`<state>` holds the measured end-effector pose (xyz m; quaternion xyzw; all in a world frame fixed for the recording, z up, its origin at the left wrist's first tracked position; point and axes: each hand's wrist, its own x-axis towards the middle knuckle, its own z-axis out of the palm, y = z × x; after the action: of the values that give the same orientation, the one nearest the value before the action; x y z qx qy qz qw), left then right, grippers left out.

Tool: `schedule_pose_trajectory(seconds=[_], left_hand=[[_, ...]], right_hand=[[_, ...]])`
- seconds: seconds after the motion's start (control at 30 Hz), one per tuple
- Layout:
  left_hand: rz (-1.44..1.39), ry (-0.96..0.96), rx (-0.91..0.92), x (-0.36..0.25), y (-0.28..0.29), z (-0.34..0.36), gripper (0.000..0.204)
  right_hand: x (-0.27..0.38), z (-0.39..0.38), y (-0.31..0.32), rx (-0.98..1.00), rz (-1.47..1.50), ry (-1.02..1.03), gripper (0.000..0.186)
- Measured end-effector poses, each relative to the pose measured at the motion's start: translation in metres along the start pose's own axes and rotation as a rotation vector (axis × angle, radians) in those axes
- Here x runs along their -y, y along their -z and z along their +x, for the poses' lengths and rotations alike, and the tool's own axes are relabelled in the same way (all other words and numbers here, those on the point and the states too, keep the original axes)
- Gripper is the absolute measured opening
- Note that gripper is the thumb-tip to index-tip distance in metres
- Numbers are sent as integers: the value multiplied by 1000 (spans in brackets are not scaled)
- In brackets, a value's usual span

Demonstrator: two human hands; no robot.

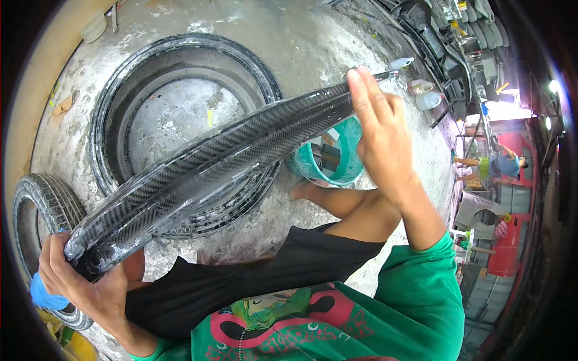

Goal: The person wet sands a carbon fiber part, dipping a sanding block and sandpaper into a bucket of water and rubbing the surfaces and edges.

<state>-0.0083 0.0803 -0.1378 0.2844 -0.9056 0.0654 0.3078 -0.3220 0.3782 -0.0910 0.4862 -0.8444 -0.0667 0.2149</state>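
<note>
1. Left hand (pixel 87 292): we grasp the near-left end of the carbon-patterned panel (pixel 229 147).
2. Right hand (pixel 385 135): outstretched against its far-right end; clenched or not, we cannot tell.
3. Its long axis slants over the large tire (pixel 111 120).
4. Smaller tire (pixel 65 201): toward the floor's (pixel 313 48) left edge.

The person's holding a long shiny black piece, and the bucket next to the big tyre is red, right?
Not quite: the head view shows the bucket is green, not red. It is next to the big tyre, and the long shiny black piece is held.
</note>
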Motion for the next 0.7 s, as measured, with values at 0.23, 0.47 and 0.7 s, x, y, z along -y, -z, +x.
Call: schedule_pose_trajectory(seconds=[0.23,0.47,0.7], left_hand=[[-48,-22,-9,-9,-19,9,73],[-24,24,20,-1,-21,2,76],[9,7,20,-5,-7,4,73]], right_hand=[[-56,4,-31,125,-134,-215,78],[-70,0,-38,-26,-80,-224,76],[-8,5,-24,-55,-3,-78,81]])
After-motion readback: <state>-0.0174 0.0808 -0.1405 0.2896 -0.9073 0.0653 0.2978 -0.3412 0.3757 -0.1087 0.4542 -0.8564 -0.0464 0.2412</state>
